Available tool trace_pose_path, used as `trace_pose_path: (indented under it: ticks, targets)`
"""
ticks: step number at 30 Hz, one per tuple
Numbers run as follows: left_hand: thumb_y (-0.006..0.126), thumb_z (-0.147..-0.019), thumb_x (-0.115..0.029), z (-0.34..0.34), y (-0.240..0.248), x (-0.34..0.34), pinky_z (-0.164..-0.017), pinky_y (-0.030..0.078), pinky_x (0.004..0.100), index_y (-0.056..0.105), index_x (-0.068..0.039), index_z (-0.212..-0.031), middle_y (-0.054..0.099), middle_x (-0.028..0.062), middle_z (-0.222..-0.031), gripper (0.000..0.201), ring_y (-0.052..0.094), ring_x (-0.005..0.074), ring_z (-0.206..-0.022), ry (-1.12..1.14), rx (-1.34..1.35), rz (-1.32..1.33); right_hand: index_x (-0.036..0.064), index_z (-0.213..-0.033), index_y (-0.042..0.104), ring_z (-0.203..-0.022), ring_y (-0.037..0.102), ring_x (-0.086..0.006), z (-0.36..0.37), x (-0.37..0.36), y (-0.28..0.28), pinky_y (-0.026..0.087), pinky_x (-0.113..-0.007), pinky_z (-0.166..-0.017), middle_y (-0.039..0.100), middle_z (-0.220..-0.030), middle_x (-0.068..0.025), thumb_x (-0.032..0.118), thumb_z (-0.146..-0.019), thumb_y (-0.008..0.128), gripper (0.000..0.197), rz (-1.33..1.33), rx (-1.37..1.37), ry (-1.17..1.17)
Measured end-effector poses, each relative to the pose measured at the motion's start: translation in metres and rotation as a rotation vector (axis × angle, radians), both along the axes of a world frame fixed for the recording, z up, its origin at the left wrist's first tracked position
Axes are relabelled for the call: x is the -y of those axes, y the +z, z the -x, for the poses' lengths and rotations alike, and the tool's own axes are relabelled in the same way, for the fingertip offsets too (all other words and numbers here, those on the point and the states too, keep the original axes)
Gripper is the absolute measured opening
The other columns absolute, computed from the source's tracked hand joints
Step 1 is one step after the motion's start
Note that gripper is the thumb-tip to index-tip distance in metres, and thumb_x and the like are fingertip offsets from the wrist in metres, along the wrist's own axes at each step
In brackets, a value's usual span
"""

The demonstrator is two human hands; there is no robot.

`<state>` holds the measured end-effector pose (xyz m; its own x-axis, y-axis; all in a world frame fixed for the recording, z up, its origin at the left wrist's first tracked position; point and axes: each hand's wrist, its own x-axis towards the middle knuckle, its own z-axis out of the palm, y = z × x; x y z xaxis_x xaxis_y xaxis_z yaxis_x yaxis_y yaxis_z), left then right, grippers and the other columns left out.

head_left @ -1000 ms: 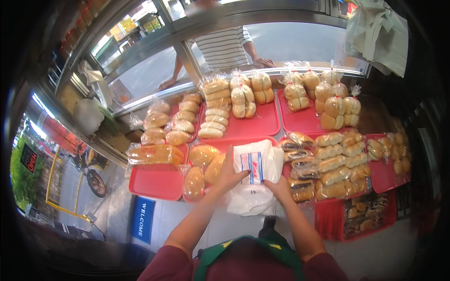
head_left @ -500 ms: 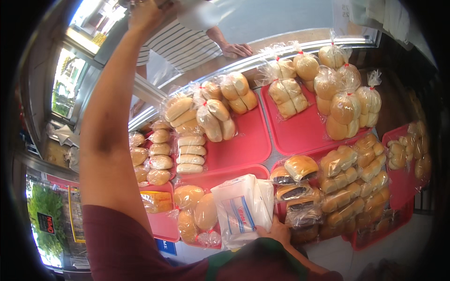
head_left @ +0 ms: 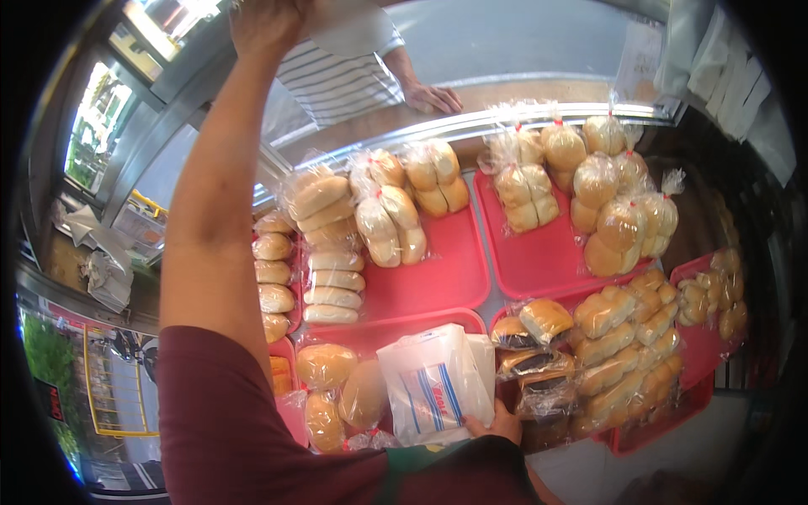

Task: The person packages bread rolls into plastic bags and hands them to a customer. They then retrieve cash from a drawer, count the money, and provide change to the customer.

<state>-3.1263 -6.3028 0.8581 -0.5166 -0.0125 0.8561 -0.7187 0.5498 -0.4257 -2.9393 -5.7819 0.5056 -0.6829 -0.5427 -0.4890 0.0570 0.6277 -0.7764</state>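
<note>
My left arm stretches up and away at the left. My left hand (head_left: 268, 27) is at the top edge of the view, its fingers cut off or hidden, so what it may hold does not show. Low in the middle, my right hand (head_left: 498, 423) grips the right lower edge of a stack of white plastic bags (head_left: 400, 374) with blue and red print. Its thumb lies across the front and the other fingers curl at the side. The stack rests in a red tray (head_left: 450, 315), beside round bagged buns (head_left: 326, 364).
Red trays with bagged rolls (head_left: 387, 223), bun packs (head_left: 619, 225), dark-filled bread (head_left: 539, 366) and loaves (head_left: 619, 353) spread before me. Beyond a metal window frame (head_left: 471, 119), another person in a striped shirt (head_left: 341, 88) rests a hand (head_left: 433, 99) on a ledge.
The view has shifted, moving the trays and window in the picture. My left arm stays raised, its hand slightly farther right. My right hand keeps its place at the plastic bags.
</note>
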Motion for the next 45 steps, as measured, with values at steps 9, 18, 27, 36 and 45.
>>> trace_pose_path:
  ticks: [9,18,27,36,45]
  targets:
    - [0.046,-0.09,-0.061,-0.117,0.019,0.063,-0.109,0.029,0.0557,0.022,-0.017,-0.149,0.025,0.0186,-0.152,0.078,0.025,0.0424,-0.138,0.162,-0.04,-0.524,0.0036,-0.108,0.065,-0.08,0.067,-0.0385,-0.003,0.004,0.0,0.052,-0.046,-0.073,0.069,-0.084,-0.0211,0.052,-0.067,0.073,0.064,0.035,-0.197,-0.097]
    - [0.049,-0.092,-0.049,-0.27,-0.126,0.011,-0.099,0.023,0.0755,0.022,-0.025,-0.15,0.015,0.0155,-0.156,0.068,0.009,0.0453,-0.142,0.134,0.175,-0.732,-0.0009,-0.11,0.064,-0.096,0.064,-0.0391,0.006,0.011,0.016,0.05,-0.043,-0.082,0.067,-0.1,-0.0251,0.051,-0.067,0.073,0.068,-0.009,-0.145,-0.032]
    - [0.057,-0.089,-0.025,-0.485,-0.292,-0.127,-0.112,0.019,0.0551,0.041,-0.012,-0.141,0.03,0.0235,-0.146,0.057,0.02,0.0486,-0.137,-0.073,-0.071,-0.985,-0.0027,-0.113,0.064,-0.093,0.067,-0.0308,0.01,0.006,-0.011,0.05,-0.038,-0.082,0.068,-0.101,-0.022,0.04,-0.067,0.076,0.064,0.165,0.006,-0.036]
    - [0.058,-0.088,-0.024,-0.528,-0.335,-0.216,-0.11,0.02,0.0602,0.037,-0.008,-0.142,0.021,0.026,-0.151,0.061,0.015,0.0497,-0.139,0.024,-0.003,-0.925,-0.0041,-0.108,0.065,-0.077,0.067,-0.0203,0.008,0.009,-0.004,0.052,-0.032,-0.07,0.07,-0.092,-0.0123,0.024,-0.072,0.076,0.047,0.176,0.005,-0.061]
    - [0.058,-0.088,-0.028,-0.564,-0.38,-0.253,-0.109,0.025,0.0574,0.041,-0.007,-0.139,0.027,0.0263,-0.148,0.058,0.025,0.047,-0.136,0.065,0.023,-1.097,-0.0047,-0.108,0.064,-0.08,0.067,-0.0196,0.005,0.01,-0.013,0.052,-0.031,-0.071,0.07,-0.094,-0.0139,0.02,-0.074,0.075,0.044,0.293,0.031,-0.097]
